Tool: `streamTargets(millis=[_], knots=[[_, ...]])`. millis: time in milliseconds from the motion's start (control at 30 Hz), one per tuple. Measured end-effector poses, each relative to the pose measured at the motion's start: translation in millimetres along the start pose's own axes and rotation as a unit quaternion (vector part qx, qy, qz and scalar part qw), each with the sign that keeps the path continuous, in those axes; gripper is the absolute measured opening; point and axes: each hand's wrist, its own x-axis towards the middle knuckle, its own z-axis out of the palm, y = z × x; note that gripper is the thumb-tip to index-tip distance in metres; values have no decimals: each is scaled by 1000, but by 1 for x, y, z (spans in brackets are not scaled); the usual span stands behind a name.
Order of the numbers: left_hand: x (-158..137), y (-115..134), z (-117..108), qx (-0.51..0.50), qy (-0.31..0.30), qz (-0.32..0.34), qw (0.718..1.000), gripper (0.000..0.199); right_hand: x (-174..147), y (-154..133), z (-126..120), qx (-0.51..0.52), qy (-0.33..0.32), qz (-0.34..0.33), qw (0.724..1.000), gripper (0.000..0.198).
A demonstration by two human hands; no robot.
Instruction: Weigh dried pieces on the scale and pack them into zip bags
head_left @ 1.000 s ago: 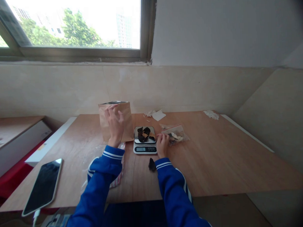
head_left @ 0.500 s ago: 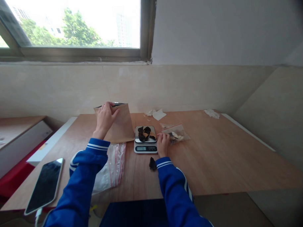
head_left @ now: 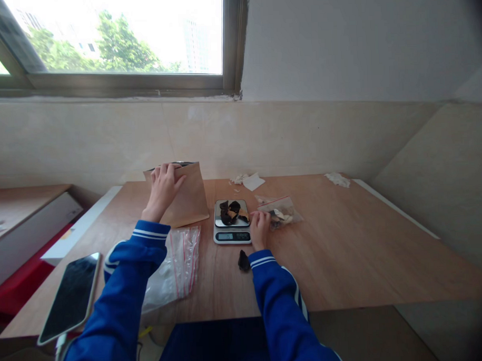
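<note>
The left hand [head_left: 162, 184] pinches the rim of a brown paper bag [head_left: 190, 198], fingers over its top, near the far edge of the bench [head_left: 346, 261]. Beside it, a scale [head_left: 222, 237] carries dark pieces [head_left: 227, 214]. The right hand [head_left: 260, 228] is beside the scale; I cannot tell whether its fingers pinch anything. A loose chunk [head_left: 244, 261] lies toward the near edge.

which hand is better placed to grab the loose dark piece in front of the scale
Probably the right: the right hand is beside the scale, close to the loose dark piece. The left hand is farther off and appears to hold the top of the brown bag.
</note>
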Motion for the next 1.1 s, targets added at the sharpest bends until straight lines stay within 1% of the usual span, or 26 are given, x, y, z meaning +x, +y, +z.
streamTargets(millis=[67, 167, 267, 333, 367, 467, 600, 733, 833, 900, 933, 1000, 1033, 1100], knots=[[-2, -1, 2, -22, 24, 1, 999, 41, 0, -1, 0, 0, 0, 0, 1000, 33], [-11, 1, -1, -66, 54, -6, 996, 46, 0, -3, -2, -4, 2, -2, 1000, 33], [-31, 7, -8, -95, 77, -44, 992, 45, 0, -5, -3, -4, 10, -6, 1000, 32], [-48, 12, -13, -105, 103, -67, 987, 44, 0, -7, -5, -1, 19, -11, 1000, 32], [-55, 15, -15, -112, 112, -66, 985, 44, 0, -7, -6, -1, 24, -14, 1000, 31], [-70, 18, -17, -135, 123, -35, 983, 47, 0, -9, -8, -1, 32, -17, 999, 31], [-66, 11, -8, -138, 122, -17, 983, 50, -1, -9, -9, 1, 26, -20, 999, 32], [-52, 3, -1, -113, 93, -20, 989, 52, -1, -11, -9, 1, 28, -19, 999, 31], [-52, 4, -7, -107, 95, -31, 989, 56, 2, -17, -13, -4, 33, -20, 999, 32], [-61, 7, -16, -119, 109, -54, 985, 55, 1, -25, -21, -3, 28, -28, 999, 32], [-69, 8, -21, -126, 109, -75, 983, 51, -3, -30, -26, 1, 21, -32, 999, 31], [-90, 9, -26, -129, 69, -149, 978, 35, -18, -41, -39, 12, -9, -40, 999, 29], [-103, 8, -26, -124, 18, -186, 974, 28, -29, -47, -46, 17, -32, -43, 998, 28], [-132, 6, -18, -114, -95, -243, 959, 27, -56, -57, -62, 15, -99, -52, 994, 23]])
